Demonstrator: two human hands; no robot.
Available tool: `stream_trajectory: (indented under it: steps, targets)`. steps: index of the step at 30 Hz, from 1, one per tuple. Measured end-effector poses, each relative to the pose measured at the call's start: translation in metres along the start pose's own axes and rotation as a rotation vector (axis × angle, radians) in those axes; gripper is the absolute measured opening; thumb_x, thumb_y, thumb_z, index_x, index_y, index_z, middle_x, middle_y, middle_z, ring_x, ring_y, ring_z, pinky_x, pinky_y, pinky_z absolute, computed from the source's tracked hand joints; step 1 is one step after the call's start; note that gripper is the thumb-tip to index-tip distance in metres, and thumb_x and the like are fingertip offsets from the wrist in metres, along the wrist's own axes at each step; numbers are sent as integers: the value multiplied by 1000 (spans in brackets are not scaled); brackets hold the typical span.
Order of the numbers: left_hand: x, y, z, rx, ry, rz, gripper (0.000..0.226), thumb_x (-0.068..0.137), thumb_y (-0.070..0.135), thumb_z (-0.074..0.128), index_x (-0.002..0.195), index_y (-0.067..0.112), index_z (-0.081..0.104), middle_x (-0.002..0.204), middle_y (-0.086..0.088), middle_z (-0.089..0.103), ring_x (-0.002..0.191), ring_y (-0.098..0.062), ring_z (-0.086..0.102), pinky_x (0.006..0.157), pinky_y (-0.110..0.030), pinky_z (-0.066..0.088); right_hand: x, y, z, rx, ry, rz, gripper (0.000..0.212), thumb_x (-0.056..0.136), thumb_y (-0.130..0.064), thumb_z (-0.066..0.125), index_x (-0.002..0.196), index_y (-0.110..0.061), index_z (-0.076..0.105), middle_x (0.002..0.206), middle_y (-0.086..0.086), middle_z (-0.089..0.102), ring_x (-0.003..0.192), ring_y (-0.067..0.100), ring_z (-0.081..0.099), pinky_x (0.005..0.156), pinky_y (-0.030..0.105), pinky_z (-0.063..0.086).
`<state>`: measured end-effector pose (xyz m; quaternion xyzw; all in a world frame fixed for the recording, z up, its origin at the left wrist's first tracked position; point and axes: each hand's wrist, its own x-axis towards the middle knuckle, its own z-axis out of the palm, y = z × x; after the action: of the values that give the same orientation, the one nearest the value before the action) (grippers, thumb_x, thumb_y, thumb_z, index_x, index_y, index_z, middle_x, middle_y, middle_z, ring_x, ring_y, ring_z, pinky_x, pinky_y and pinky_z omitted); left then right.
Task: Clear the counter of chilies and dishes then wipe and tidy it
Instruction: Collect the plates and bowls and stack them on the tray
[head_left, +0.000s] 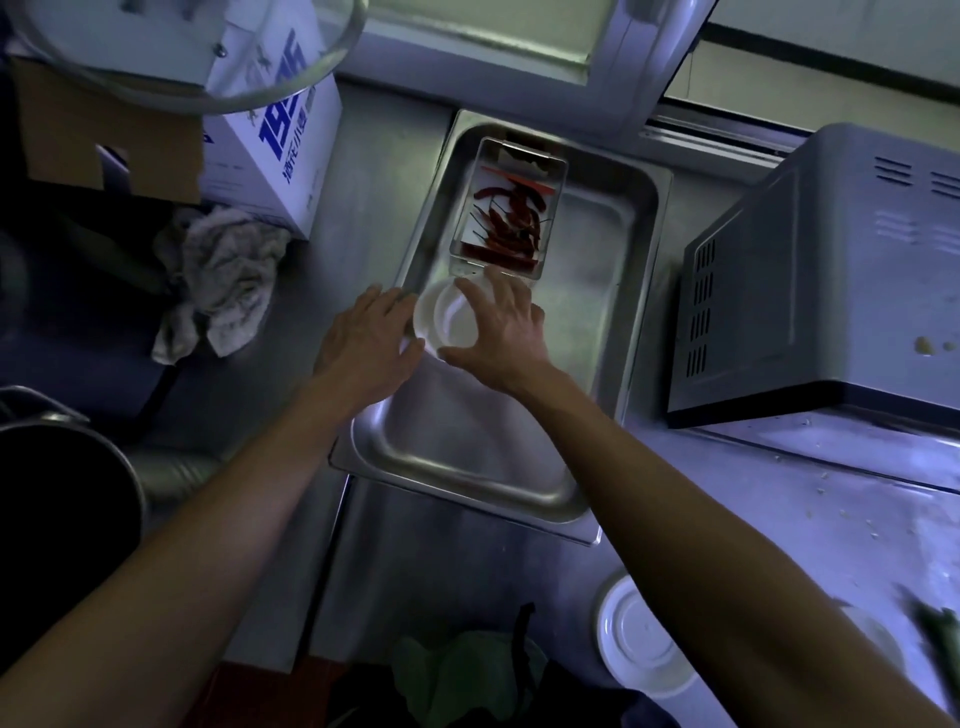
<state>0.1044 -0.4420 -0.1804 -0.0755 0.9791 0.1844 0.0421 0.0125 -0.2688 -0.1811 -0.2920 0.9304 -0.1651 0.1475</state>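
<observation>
A large steel tray lies on the counter in the middle of the head view. At its far end a small rectangular metal container holds several red chilies. Just in front of it a small white dish sits in the tray's left part. My right hand grips the dish from above, fingers and thumb curled round its rim. My left hand rests with straight fingers against the dish's left side, over the tray's edge. Another white round dish lies at the lower right, partly hidden by my right forearm.
A crumpled grey cloth lies left of the tray, a white carton behind it. A grey appliance stands to the right. A steel pot sits at lower left. Crumbs and something green lie on the counter at right.
</observation>
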Motion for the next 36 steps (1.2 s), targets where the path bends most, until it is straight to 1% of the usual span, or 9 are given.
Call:
stream_trajectory:
  steps: [3,7,12,17,22,26,30,33,36]
  targets:
    - [-4,0,0,-87,11,-58,51,82,41,49,127,18,42,125,-17,58,115,-39,54,90,-57,50,6,-5,8,-16,6,-32,93,71,-57,78,149,-30,34,160,8,22,145,34,17,114,55,26]
    - [-5,-5,1,-70,-18,-92,55,87,30,64,135,6,51,136,-17,54,126,-38,48,97,-57,46,14,-10,19,-3,-24,-40,94,72,-55,78,150,-29,33,161,8,20,147,34,14,116,54,22]
    - [-3,-11,2,-29,-2,-94,53,90,29,61,138,8,50,141,-13,51,130,-34,46,99,-54,46,20,-12,33,-15,-37,-51,94,74,-58,75,152,-28,31,163,11,16,150,36,10,119,53,19]
    - [-2,-10,5,-52,-1,-109,55,89,27,65,139,9,52,144,-15,48,133,-35,44,102,-54,43,22,0,44,-49,-85,-40,96,78,-69,64,155,-34,18,167,5,3,153,31,0,121,49,10]
    - [-4,1,-1,-106,28,-130,53,89,25,65,139,10,52,146,-14,48,135,-33,41,104,-54,43,21,-3,48,-123,-121,-33,97,83,-75,50,157,-33,4,167,4,-10,153,33,-11,121,58,6]
    - [-11,7,-6,-122,61,-138,53,91,26,64,141,13,52,145,-10,49,135,-30,41,104,-50,42,17,-3,41,-121,-167,-9,98,83,-76,48,158,-33,1,166,4,-17,152,31,-18,120,60,5]
    - [-22,16,-15,-135,74,-149,52,92,24,62,141,13,52,144,-8,51,135,-28,42,106,-47,40,-2,6,34,-98,-132,15,94,85,-73,52,157,-30,10,167,5,-12,153,30,-10,121,56,11]
    - [-29,28,-21,-135,89,-109,46,90,20,62,135,11,56,136,-9,56,128,-31,47,100,-49,44,-23,18,29,-83,-76,19,90,86,-69,54,156,-29,14,167,7,1,153,30,1,120,54,18]
    - [-34,46,-19,-87,63,-66,46,90,23,60,135,11,55,132,-10,58,123,-31,50,96,-49,47,-51,33,26,-14,-39,50,85,87,-66,53,155,-31,17,166,6,8,153,27,4,121,50,16]
